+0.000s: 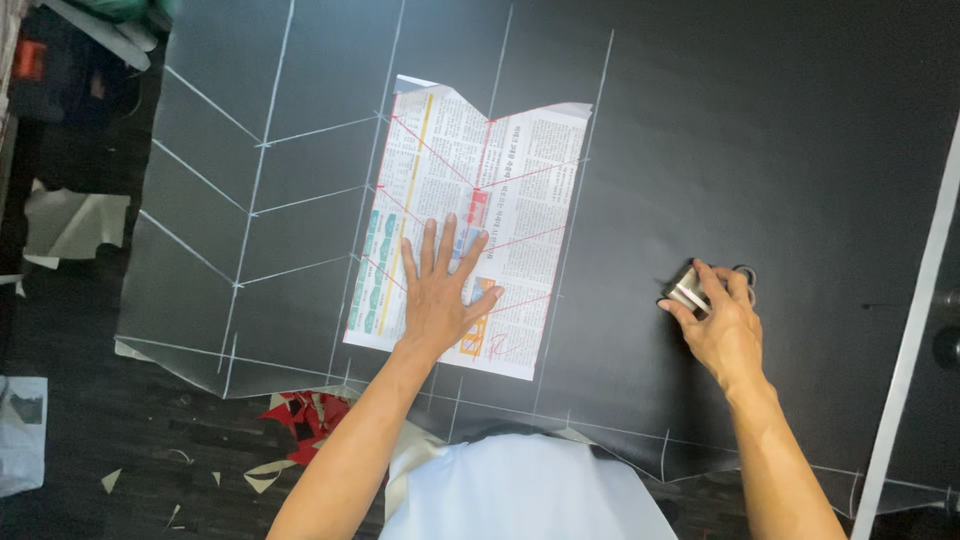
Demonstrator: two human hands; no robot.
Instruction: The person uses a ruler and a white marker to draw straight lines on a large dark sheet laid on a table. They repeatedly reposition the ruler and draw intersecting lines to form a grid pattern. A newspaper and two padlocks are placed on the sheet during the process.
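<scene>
A newspaper pattern piece (470,200) with red ruled lines and a notched top lies on a large black sheet (760,130) marked with white chalk lines. My left hand (437,295) presses flat on the lower part of the newspaper, fingers spread. Off to the right, my right hand (722,322) grips a small shiny silver and black object (686,288) resting on the black sheet; a dark ring shape, perhaps a scissor handle, shows just beyond the fingers.
A long pale straightedge (915,330) runs diagonally along the right side. Red and pale scraps (305,415) lie on the dark floor below the sheet. Torn paper (70,225) and dark clutter sit at the left edge.
</scene>
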